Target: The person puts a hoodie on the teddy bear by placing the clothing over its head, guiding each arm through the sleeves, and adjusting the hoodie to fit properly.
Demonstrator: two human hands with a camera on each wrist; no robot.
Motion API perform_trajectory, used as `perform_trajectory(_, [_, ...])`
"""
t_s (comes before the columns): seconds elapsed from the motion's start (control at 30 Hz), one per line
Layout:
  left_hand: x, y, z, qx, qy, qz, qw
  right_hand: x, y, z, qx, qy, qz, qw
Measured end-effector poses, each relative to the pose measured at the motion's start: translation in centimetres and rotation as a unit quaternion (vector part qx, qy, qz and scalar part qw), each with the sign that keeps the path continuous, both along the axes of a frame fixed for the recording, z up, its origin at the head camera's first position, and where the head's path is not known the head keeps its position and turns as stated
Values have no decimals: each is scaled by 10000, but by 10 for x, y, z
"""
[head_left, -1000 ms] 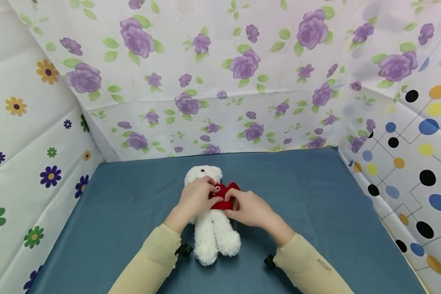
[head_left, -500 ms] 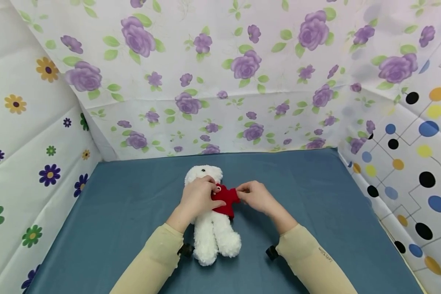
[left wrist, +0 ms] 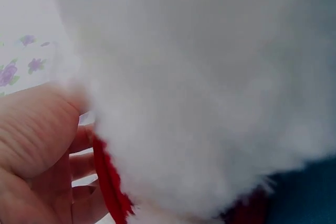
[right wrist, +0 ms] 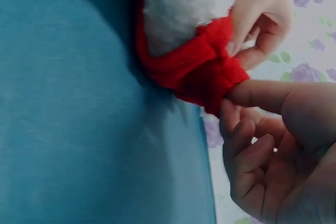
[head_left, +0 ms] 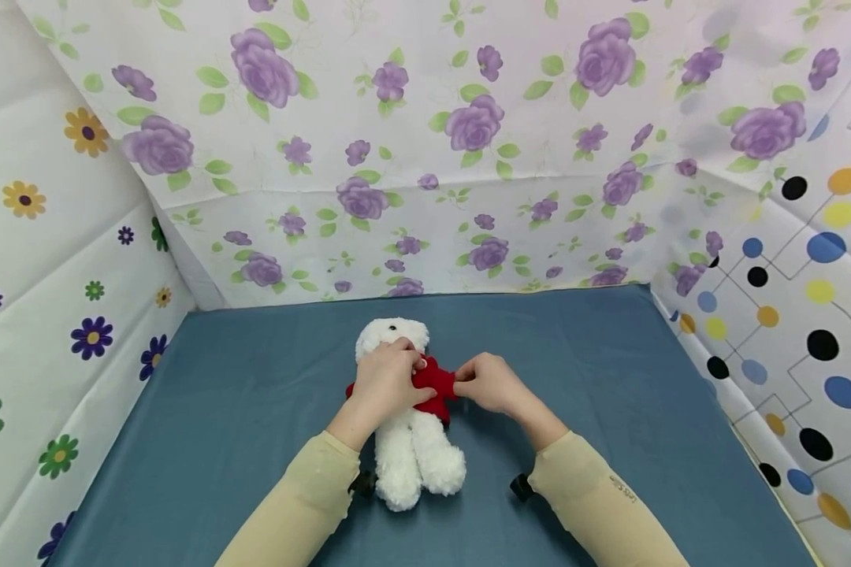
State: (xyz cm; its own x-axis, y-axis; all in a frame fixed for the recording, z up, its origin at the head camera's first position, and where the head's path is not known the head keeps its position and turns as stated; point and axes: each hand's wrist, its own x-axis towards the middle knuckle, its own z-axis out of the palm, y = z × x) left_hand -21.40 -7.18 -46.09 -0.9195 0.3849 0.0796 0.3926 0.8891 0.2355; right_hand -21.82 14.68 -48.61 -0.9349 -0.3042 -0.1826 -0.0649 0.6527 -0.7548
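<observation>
A fluffy white plush toy (head_left: 420, 457) lies on its back, its head at the far end and legs nearer me. It wears a small red shirt (head_left: 434, 387) with a white ring-like detail near the neck. My left hand (head_left: 383, 382) lies across the toy's chest, thumb and fingers holding the shirt's front and covering much of it. My right hand (head_left: 492, 383) pinches the end of the right-hand sleeve (right wrist: 226, 80) between thumb and forefinger. White fur (left wrist: 184, 87) fills most of the left wrist view, with a red shirt edge (left wrist: 109, 179) beside the fingers.
A blue-grey cloth (head_left: 574, 354) covers the table under the toy. Sheets with purple roses (head_left: 475, 122) stand behind, flower-patterned ones (head_left: 92, 335) on the left, dotted ones (head_left: 815, 441) on the right. Dark wrist cameras (head_left: 521, 487) sit at the cuffs.
My right hand has gone from the shirt's front to the sleeve and drawn it out sideways, unfolding the shirt. A bit of red now shows left of my left hand, which stays on the chest.
</observation>
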Motion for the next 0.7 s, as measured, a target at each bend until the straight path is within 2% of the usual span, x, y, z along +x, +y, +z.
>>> perform_trajectory(0.17, [0, -1, 3, -78, -249, -74, 9996, 2, 2, -6, -252, 225, 88, 9994])
perform_trajectory(0.4, [-1, 0, 9, -171, -534, -125, 9983, -9, 16, -7, -336, 349, -53, 9988])
perform_trajectory(0.53, [-1, -2, 10, -52, -632, -87, 9979, -9, 19, -7, -495, 791, 109, 9956])
perform_trajectory(0.7, [-2, -4, 9, 36, -688, -69, 9976, 0, 20, -3, -506, 1498, 214, 9872])
